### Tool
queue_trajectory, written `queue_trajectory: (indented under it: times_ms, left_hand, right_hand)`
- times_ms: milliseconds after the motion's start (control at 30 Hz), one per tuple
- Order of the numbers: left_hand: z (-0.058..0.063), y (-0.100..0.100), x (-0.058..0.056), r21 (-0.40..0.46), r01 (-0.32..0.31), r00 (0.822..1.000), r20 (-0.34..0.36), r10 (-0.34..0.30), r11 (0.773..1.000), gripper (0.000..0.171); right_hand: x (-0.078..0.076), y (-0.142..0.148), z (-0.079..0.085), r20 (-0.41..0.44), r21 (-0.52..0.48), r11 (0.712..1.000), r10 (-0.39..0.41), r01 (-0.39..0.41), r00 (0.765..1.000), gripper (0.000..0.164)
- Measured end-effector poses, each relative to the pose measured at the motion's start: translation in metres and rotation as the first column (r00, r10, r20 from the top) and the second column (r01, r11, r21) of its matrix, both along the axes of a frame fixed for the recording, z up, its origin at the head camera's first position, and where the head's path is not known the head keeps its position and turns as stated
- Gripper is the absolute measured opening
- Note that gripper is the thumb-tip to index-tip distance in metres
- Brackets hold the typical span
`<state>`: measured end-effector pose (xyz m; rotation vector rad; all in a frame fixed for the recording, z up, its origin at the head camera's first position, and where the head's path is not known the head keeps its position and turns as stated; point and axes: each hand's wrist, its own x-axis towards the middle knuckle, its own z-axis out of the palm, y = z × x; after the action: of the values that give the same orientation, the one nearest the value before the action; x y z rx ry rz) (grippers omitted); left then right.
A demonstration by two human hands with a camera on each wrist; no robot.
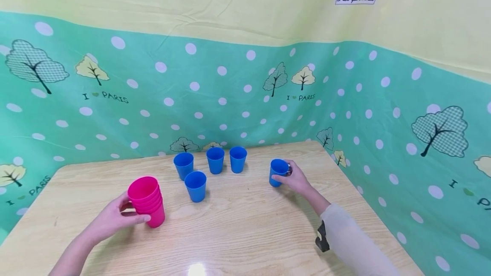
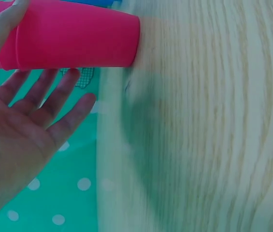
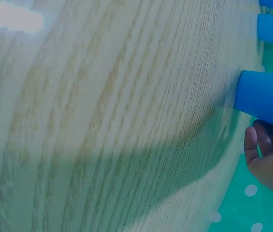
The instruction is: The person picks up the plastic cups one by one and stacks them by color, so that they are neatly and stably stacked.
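My left hand [image 1: 111, 220] is at the left of a stack of pink cups [image 1: 155, 214], with thumb and fingers round its side. In the left wrist view the pink stack [image 2: 78, 36] lies between the thumb and the spread fingers [image 2: 61, 99]. Over at the right, my right hand [image 1: 297, 179] holds a single blue cup [image 1: 277, 173] from its right side, thumb in front. The right wrist view shows that blue cup [image 3: 264, 96] with curled fingers [image 3: 251, 142] beside it. All the cups have their mouths up.
Several other blue cups stand between the hands: one in front [image 1: 196, 188], one behind it at left [image 1: 183, 167], and two near the back, a middle one [image 1: 215, 162] and a right one [image 1: 238, 161]. A patterned green cloth [image 1: 215, 110] hangs behind the wooden table [image 1: 238, 233].
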<state>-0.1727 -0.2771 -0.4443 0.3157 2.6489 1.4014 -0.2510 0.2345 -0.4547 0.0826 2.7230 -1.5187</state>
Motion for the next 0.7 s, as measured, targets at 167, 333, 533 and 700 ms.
queue_trajectory:
  times_ms: [167,333,533,700]
  left_hand:
    - [0.005,-0.005,0.003,0.013,0.004,0.997,-0.074,-0.003,1.0,0.067]
    - [0.013,-0.011,0.005,0.034,0.002,0.991,-0.133,0.003,0.999,0.061]
    - [0.027,-0.013,0.008,0.058,0.011,0.985,-0.17,-0.001,0.998,0.063]
    - [0.041,-0.01,0.01,0.093,0.028,0.978,-0.21,-0.007,0.995,0.062]
  right_hand:
    - [-0.001,0.002,0.0,-0.001,-0.004,1.0,0.001,-0.001,1.0,0.074]
    - [-0.001,0.002,0.001,0.002,-0.005,1.0,0.004,-0.004,1.0,0.074]
    - [-0.001,0.001,0.0,0.007,-0.009,1.0,0.004,-0.004,1.0,0.073]
    - [-0.002,0.003,-0.001,0.01,-0.013,1.0,0.011,-0.011,1.0,0.074]
